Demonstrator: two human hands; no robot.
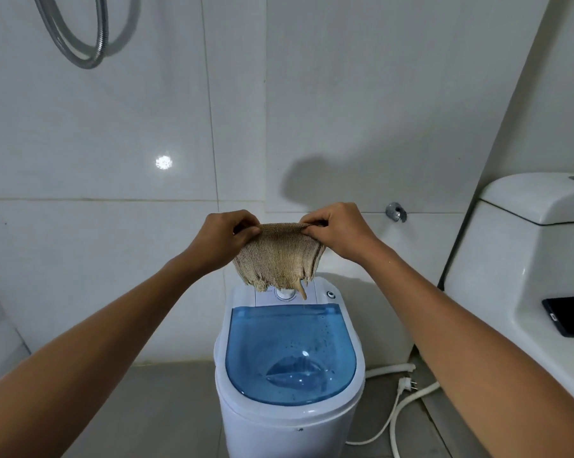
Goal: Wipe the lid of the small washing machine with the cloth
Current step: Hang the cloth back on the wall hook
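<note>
A small white washing machine (pixel 289 424) stands on the floor below me, its translucent blue lid (pixel 290 352) closed and speckled with drops. A beige knitted cloth (pixel 279 259) hangs in the air above the machine's back control panel, spread between both hands. My left hand (pixel 226 239) pinches its top left corner and my right hand (pixel 338 231) pinches its top right corner. The cloth's frayed lower edge dangles just over the white dial and does not touch the lid.
A white toilet (pixel 523 259) stands at the right with a dark phone (pixel 566 317) on its ledge. A white cable and plug (pixel 406 385) lie on the grey floor right of the machine. A wall tap (pixel 395 212) and a metal shower hose (pixel 80 34) hang on the tiled wall.
</note>
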